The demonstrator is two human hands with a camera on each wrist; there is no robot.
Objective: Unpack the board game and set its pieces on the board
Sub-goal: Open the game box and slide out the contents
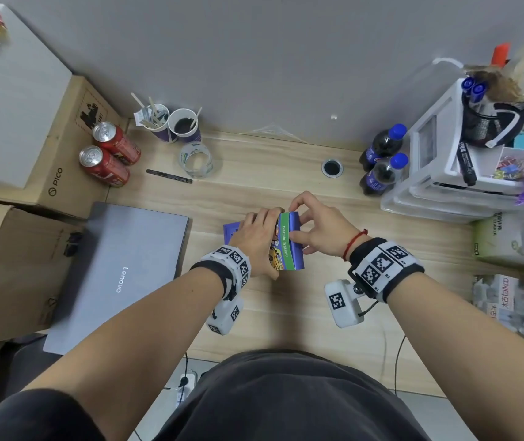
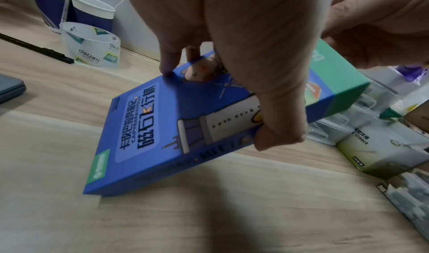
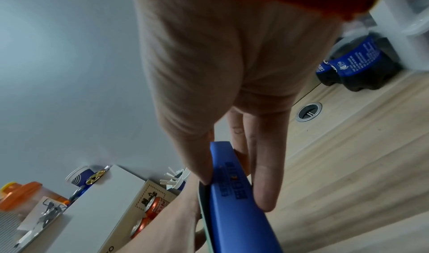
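Holding the game box [image 1: 286,246] tilted over the worktop [image 1: 286,173]: left hand [image 1: 256,240] is gripping its sleeve, right hand [image 1: 318,230] pinching the end, probably the inner tray. Light, stiff card; grip edges.

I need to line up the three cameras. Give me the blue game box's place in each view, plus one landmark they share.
Head: the game box is at centre, gripped by the left hand and right hand.
Left wrist: it fills the middle, tilted, one corner on the desk.
Right wrist: its blue edge is at bottom centre, pinched.
Shared landmark: the purple paper cups.
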